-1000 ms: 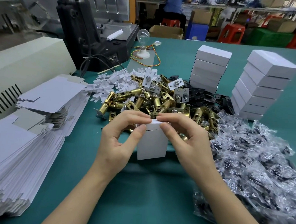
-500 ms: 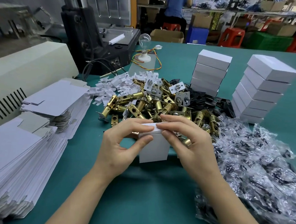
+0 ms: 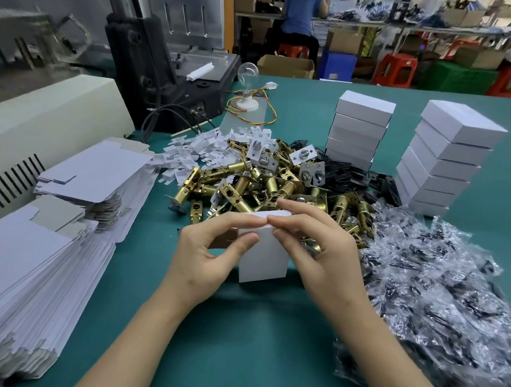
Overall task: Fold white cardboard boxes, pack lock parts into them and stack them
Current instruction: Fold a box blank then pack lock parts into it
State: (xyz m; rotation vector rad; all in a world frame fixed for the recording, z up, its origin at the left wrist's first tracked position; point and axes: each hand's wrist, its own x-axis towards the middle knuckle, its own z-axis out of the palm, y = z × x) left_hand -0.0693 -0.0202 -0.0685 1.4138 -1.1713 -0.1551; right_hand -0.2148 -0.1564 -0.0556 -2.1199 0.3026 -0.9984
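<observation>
Starting at the far left, a cream machine housing (image 3: 51, 118) with vent slots sat behind two piles of flat box blanks (image 3: 25, 268), fanned along the edge of the green table (image 3: 237, 343). Further back stood a black press (image 3: 153, 74) with cables trailing down, and a bare light bulb (image 3: 248, 72) on a white base just right of it. Little white plastic clips (image 3: 196, 153) lay scattered in front and ran into a big heap of brass latches (image 3: 266, 188), with a few silver plates on top.

That heap crowded right up behind the work spot. The white box (image 3: 263, 260) was upright mid-table, just in front of the latches. The left hand (image 3: 204, 259) pinched its top left edge, thumb on the near face and forefinger curled over the top. The right hand (image 3: 325, 258) gripped the top right the same way, with both hands' fingertips nearly meeting. Couldn't tell what was inside, since the fingers covered the top.

Black plates (image 3: 349, 175) lay back right, then a stack of closed boxes (image 3: 358, 131), a second stack (image 3: 444, 158), and a pile of bagged parts (image 3: 440, 297) hugging the right forearm.
</observation>
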